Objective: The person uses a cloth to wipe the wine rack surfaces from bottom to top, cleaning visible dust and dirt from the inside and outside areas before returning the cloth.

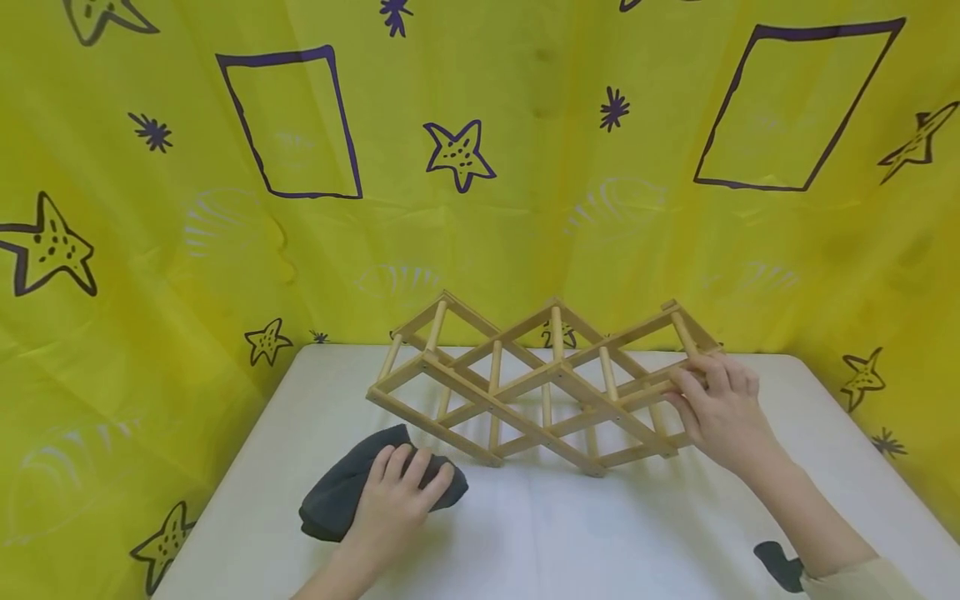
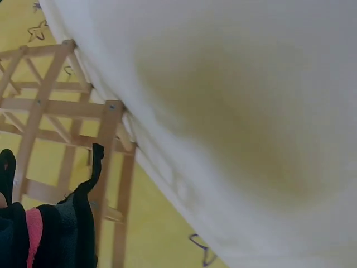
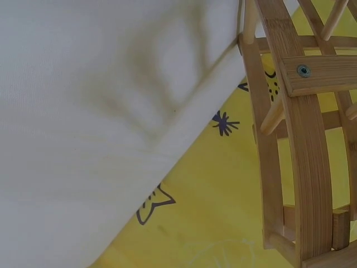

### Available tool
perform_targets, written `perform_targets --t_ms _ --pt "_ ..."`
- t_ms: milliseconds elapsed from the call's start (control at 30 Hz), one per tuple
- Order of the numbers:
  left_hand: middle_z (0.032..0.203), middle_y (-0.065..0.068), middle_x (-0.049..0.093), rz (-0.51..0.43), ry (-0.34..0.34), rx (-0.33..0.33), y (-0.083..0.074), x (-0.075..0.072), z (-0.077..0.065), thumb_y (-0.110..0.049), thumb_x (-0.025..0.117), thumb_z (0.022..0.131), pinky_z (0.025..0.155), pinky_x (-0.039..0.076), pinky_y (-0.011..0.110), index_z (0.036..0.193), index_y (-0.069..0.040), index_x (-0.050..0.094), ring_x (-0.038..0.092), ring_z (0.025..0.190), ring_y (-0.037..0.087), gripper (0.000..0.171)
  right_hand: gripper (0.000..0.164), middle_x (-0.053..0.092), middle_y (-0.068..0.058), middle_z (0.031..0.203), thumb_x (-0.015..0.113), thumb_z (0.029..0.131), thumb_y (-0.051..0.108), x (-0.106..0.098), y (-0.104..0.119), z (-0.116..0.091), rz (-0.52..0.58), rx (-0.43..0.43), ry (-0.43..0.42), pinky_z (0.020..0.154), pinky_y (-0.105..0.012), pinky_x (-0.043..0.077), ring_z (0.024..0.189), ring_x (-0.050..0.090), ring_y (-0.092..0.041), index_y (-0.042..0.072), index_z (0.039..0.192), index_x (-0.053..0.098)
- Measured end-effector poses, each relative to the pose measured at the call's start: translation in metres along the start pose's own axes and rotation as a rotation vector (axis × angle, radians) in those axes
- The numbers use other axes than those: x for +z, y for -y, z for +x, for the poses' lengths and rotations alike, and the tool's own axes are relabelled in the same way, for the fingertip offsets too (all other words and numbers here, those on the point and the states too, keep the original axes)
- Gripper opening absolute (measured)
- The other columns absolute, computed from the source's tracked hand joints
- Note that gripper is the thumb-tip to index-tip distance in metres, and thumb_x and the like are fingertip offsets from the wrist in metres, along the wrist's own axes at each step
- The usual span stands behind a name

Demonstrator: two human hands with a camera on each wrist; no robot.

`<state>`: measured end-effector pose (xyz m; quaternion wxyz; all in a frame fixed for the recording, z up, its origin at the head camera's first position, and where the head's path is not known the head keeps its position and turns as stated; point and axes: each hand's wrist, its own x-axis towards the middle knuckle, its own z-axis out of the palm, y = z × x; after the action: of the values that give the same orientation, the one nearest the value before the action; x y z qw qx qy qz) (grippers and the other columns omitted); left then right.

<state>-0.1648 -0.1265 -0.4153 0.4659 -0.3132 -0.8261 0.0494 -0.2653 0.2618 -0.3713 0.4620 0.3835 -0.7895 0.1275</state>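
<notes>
A folding wooden lattice rack (image 1: 558, 375), with crossed slats joined by round dowels, stands near the back of the table. My right hand (image 1: 723, 412) grips its right end, thumb and fingers around a slat. In the right wrist view the rack's slats (image 3: 312, 167) and a screw head show close up, while the hand itself is out of sight. Left of the rack's front, my left hand (image 1: 397, 496) holds a bunched dark cloth (image 1: 341, 487), fingers curled over it. The left wrist view shows the cloth (image 2: 67, 229) with a pink stripe, in front of the rack.
A white-covered table (image 1: 525, 533) lies under everything. Yellow curtain (image 1: 517, 233) with drawn stars and frames surrounds its back and sides. A small dark object (image 1: 780, 567) shows beside the right sleeve (image 1: 862, 581), partly hidden.
</notes>
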Motion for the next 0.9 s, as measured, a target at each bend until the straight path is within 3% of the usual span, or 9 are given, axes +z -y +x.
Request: perform_targets --t_ms 167,267,433,567,900 --pt "0.093 0.015 0.053 -0.065 0.071 -0.101 0.011 -0.002 -0.021 -0.015 0.047 0.072 0.07 0.04 0.047 0.093 -0.013 0.058 0.048 0.081 0.033 0.024 0.042 0.039 -0.023 0.099 0.034 0.097 0.036 0.0 0.0 0.0 0.002 0.004 -0.004 0.065 -0.05 0.019 0.091 0.031 -0.042 -0.001 0.091 0.053" --pt "0.096 0.017 0.05 -0.103 0.124 -0.184 0.018 -0.003 -0.033 -0.017 0.062 0.063 0.071 0.039 0.048 0.095 -0.011 0.059 0.047 0.083 0.034 0.034 0.043 0.039 -0.023 0.099 0.034 0.097 0.036 0.001 0.0 0.0 0.003 0.005 -0.005 0.065 -0.05 0.019 0.091 0.031 -0.042 -0.001 0.091 0.054" --pt "0.099 0.017 0.049 -0.103 0.242 -0.327 0.031 -0.007 -0.053 -0.008 0.081 0.047 0.076 0.037 0.049 0.098 -0.009 0.059 0.045 0.087 0.035 0.056 0.043 0.039 -0.023 0.099 0.034 0.097 0.036 0.001 0.001 -0.001 0.002 0.008 -0.002 0.065 -0.05 0.019 0.091 0.031 -0.042 -0.001 0.09 0.054" --pt "0.1 0.018 0.048 -0.075 0.314 -0.413 0.041 -0.009 -0.07 -0.004 0.083 0.046 0.076 0.037 0.049 0.099 -0.008 0.058 0.045 0.088 0.035 0.059 0.043 0.039 -0.023 0.099 0.035 0.097 0.036 0.001 0.001 -0.001 0.004 0.009 -0.001 0.065 -0.05 0.019 0.091 0.031 -0.042 -0.001 0.09 0.054" --pt "0.097 0.018 0.046 -0.038 0.458 -0.535 0.059 -0.006 -0.105 -0.002 0.083 0.049 0.074 0.036 0.05 0.101 -0.007 0.055 0.043 0.086 0.034 0.059 0.042 0.04 -0.022 0.099 0.034 0.097 0.036 0.001 0.0 0.0 0.007 0.013 0.006 0.065 -0.05 0.019 0.091 0.031 -0.042 -0.001 0.09 0.054"
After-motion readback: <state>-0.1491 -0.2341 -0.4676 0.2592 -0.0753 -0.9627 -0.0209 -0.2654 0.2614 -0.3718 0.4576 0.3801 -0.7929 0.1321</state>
